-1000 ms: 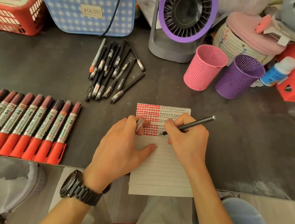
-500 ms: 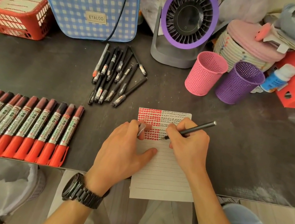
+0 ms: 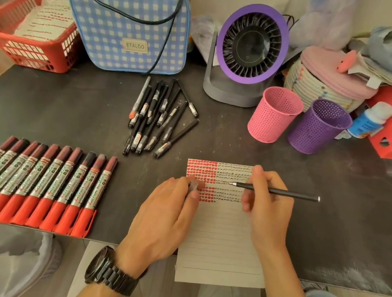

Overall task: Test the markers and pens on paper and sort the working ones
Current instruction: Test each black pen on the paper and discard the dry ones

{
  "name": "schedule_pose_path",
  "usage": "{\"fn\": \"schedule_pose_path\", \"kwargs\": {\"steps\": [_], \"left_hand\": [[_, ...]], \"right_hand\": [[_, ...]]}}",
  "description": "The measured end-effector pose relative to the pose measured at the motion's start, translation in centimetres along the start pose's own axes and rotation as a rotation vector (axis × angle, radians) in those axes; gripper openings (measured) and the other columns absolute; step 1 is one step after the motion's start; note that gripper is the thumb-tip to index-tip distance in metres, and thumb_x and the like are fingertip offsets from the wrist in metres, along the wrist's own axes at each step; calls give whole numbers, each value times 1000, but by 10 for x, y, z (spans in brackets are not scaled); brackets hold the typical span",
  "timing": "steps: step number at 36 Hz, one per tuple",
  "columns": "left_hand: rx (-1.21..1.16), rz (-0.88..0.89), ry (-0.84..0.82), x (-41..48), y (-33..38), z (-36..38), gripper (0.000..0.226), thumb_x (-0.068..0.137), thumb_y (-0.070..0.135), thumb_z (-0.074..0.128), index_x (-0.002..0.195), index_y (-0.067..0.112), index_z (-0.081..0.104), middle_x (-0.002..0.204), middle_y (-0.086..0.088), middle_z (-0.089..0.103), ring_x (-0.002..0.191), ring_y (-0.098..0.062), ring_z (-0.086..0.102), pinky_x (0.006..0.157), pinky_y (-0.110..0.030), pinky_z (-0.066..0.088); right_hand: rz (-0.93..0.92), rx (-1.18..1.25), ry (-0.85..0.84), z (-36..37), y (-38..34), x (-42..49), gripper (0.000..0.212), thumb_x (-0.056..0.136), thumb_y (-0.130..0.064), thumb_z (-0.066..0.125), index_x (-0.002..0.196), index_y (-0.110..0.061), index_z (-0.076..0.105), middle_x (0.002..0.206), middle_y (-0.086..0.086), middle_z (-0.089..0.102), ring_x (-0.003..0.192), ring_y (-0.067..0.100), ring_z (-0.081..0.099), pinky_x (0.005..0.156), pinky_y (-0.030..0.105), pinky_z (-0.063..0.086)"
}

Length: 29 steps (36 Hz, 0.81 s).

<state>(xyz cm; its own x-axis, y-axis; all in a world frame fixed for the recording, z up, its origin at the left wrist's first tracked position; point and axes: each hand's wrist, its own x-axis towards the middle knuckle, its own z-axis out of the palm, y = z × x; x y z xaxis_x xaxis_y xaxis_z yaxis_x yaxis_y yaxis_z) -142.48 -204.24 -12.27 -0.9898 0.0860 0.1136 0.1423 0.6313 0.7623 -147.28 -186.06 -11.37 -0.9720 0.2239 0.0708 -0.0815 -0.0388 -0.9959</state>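
Black ink fills the upper right of the lined paper (image 3: 222,240) in rows of small scribbles, beside a block of red marks, so I judge the testing to be well along and the step in hand to be the trial of one black pen (image 3: 294,194). The right hand (image 3: 267,208) grips this pen near its front, fingers curled round the barrel. The pen lies almost level across the view, its long axis running left to right, its tip pointing left over the scribbled rows and its back end out past the paper's right edge, above the dark table (image 3: 329,230). Whether the tip touches the sheet I cannot tell. The left hand (image 3: 165,217) rests on the paper's left edge and pinches a small clear cap (image 3: 194,186) between its fingertips (the pen's own, I take it). The two hands are apart, the tip aimed roughly toward the cap. The next move probably calls for bringing cap and tip together along the pen's axis, then setting the pen down apart from the untested pile of black pens (image 3: 161,118), perhaps in the pink cup (image 3: 275,114) or the purple cup (image 3: 319,126). The red markers (image 3: 34,183) lie in a neat row at the left.
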Motion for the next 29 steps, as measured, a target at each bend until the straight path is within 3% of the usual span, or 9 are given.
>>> {"fn": "schedule_pose_path", "kwargs": {"steps": [3,5,11,17,22,29], "left_hand": [[5,12,26,1,-4,1,31,103,56,28,100,36,52,107,19,60,106,-6,56,84,-29,49],[6,14,53,0,-6,2,27,101,60,32,104,42,52,114,26,58,113,-1,54,85,-23,49],[6,52,146,1,-7,4,28,100,53,44,120,41,61,103,23,60,101,-8,56,82,-20,44],[20,51,146,2,-8,5,40,101,51,41,135,39,58,109,23,54,104,-9,56,83,-19,48],[42,52,123,1,-9,5,39,103,49,40,136,37,57,111,24,54,104,-7,55,82,-24,50],[66,43,98,1,-7,4,42,101,50,38,135,37,59,110,23,53,101,-6,54,82,-25,49]], "right_hand": [[58,218,-106,-7,0,2,18,91,-21,52,80,-19,66,64,8,61,49,19,51,45,24,37],[86,286,-141,-10,0,3,20,88,-16,48,87,-19,68,72,11,65,50,20,53,46,25,39],[89,216,-153,-10,-2,2,15,88,-19,58,76,-23,67,68,18,69,45,19,50,43,23,38],[47,195,-204,-14,-3,0,14,85,-13,63,78,-18,73,63,14,68,49,15,53,45,20,41],[31,190,-243,-14,-3,-1,6,79,-22,72,78,-17,75,63,13,68,51,15,56,47,19,43],[-5,153,-284,-15,-3,-1,12,78,-30,71,79,-19,76,64,11,69,55,14,61,49,18,44]]}}
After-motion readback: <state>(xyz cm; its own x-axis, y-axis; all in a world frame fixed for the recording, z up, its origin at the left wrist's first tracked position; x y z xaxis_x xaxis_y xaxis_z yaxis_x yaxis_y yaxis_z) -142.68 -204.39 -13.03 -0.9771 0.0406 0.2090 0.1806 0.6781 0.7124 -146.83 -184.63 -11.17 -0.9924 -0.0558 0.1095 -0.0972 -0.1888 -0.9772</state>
